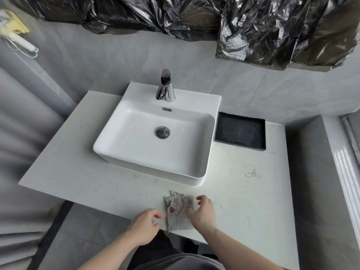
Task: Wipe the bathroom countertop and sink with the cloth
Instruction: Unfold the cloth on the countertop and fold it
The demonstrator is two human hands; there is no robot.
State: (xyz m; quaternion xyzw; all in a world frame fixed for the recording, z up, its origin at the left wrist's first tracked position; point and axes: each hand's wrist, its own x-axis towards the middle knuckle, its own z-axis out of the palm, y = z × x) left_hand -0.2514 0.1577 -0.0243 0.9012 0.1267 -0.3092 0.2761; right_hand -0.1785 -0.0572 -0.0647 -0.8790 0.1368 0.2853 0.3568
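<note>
A white rectangular sink (196, 173) stands on the pale marble countertop (253, 201), with a chrome faucet (165, 86) at its back and a metal drain (162, 132) in the basin. A grey patterned cloth (179, 211) lies at the counter's front edge, below the sink. My right hand (203, 212) rests on the cloth's right side, thumb and fingers pinching into the fabric. My left hand (145, 225) sits just left of the cloth at the counter edge, fingers curled and apart, holding nothing.
A black rectangular tray (240, 131) lies on the counter right of the sink. A smudge (252, 173) marks the counter below it. Black plastic sheeting (272, 28) hangs on the grey tiled wall. A grey ledge (311, 172) borders the counter's right side.
</note>
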